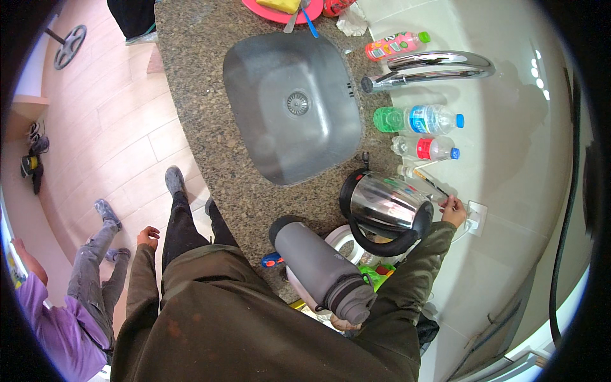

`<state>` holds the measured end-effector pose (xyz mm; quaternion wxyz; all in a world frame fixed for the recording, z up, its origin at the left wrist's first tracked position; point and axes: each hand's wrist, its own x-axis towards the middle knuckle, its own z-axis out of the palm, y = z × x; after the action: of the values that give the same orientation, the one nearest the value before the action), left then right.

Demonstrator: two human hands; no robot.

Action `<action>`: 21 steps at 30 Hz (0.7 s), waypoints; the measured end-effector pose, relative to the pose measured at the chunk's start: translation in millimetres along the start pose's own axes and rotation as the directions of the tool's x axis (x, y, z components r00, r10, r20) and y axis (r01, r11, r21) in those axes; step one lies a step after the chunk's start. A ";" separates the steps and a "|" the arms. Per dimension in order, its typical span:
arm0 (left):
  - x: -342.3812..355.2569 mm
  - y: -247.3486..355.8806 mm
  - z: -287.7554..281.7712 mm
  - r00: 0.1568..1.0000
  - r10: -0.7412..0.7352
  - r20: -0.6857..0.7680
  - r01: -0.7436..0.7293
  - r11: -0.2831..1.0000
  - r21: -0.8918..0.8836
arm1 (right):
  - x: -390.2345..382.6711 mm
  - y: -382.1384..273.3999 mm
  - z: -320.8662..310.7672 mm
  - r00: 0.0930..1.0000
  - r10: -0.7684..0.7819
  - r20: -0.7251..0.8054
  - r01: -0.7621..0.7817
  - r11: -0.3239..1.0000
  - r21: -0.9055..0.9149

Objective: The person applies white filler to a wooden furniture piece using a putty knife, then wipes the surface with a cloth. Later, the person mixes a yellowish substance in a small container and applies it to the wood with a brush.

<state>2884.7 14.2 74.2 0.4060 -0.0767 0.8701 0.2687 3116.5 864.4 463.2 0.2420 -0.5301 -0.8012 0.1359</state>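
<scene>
Left grip (pixel 148 238) hangs loosely curled, right grip (pixel 454 211) outstretched, pinching.

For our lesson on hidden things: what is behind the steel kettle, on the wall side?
Behind the kettle, the right hand pinches a thin stick near a white wall socket. What the kettle covers there cannot be seen.

A slim stick (pixel 434 183), dark with a paler end, aslant beside the steel kettle (pixel 388 202)

top (pixel 254 318): olive-brown, long-sleeved, reddish spots (pixel 173 328) | trousers (pixel 183 226): black | shoes (pixel 175 181): grey | hands (pixel 453 212): bare
</scene>
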 end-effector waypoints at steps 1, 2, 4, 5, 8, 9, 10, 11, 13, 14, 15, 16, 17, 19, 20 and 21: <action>-1.2 -0.6 -0.3 1.000 -0.008 0.002 0.008 1.000 0.001 | -0.6 -1.3 0.7 1.000 0.009 -0.003 -0.009 1.000 -0.021; -2.2 -0.9 -0.5 1.000 -0.016 0.003 0.016 1.000 0.003 | -1.3 -2.6 1.1 1.000 0.019 -0.006 -0.019 0.999 -0.042; -6.8 3.2 -2.6 1.000 -0.013 -0.006 0.013 1.000 -0.015 | -4.4 -6.0 2.5 1.000 0.023 -0.013 -0.023 0.998 -0.059; -8.6 4.2 -3.3 1.000 -0.012 -0.012 0.012 1.000 -0.025 | -6.0 -7.7 3.6 1.000 0.016 -0.016 -0.017 0.998 -0.055; -8.7 -2.6 -0.7 1.000 -0.028 -0.012 0.028 1.000 -0.006 | -3.7 -7.2 5.8 1.000 -0.007 -0.018 0.006 0.998 -0.063; -8.6 -1.9 -0.8 1.000 -0.011 -0.008 0.011 1.000 -0.018 | -2.0 -5.2 6.2 1.000 -0.014 -0.016 0.013 0.998 -0.066; -10.1 0.2 -2.7 1.000 0.002 -0.008 -0.002 1.000 -0.026 | -0.7 -0.7 6.5 1.000 -0.025 -0.010 0.024 0.996 -0.088; -9.6 3.0 -0.6 0.999 0.023 -0.032 -0.024 1.000 -0.008 | 0.4 3.2 4.2 0.999 -0.038 -0.004 0.037 0.993 -0.108; -13.8 17.7 -5.5 1.000 -0.027 -0.017 0.026 0.999 -0.037 | 2.7 12.9 6.5 0.996 -0.071 0.046 0.077 0.986 -0.146; -11.4 13.2 -3.5 0.999 0.034 -0.021 -0.035 0.998 -0.060 | 4.4 17.0 5.9 0.993 -0.091 0.080 0.103 0.980 -0.168; -10.5 10.4 -4.2 1.000 0.008 -0.019 -0.009 0.999 -0.052 | 4.8 18.3 13.5 0.995 -0.050 0.085 0.059 0.993 -0.106; -13.4 20.4 -7.5 0.999 -0.050 -0.006 0.049 0.998 -0.035 | 3.7 15.0 19.5 0.990 -0.084 0.115 0.093 0.993 -0.075; -16.0 23.2 -12.0 0.998 -0.062 -0.008 0.062 0.998 -0.024 | 2.5 12.2 25.2 0.983 -0.117 0.143 0.124 0.991 -0.042; -19.5 32.9 -15.1 0.996 -0.087 0.002 0.087 0.996 -0.016 | 7.3 13.5 30.6 0.968 -0.183 0.174 0.181 0.983 0.025; -20.7 32.6 -16.3 0.996 -0.086 -0.003 0.086 0.996 -0.017 | 10.7 14.7 31.7 0.965 -0.184 0.188 0.202 0.976 -0.081; -24.8 28.9 -17.3 0.996 -0.093 -0.015 0.093 0.996 -0.018 | 14.7 11.3 37.7 0.960 -0.188 0.209 0.226 0.958 -0.177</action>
<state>2879.3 27.4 113.6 0.4105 -0.1227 0.8664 0.2566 3100.6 883.9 429.6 0.1228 -0.4490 -0.8815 0.0787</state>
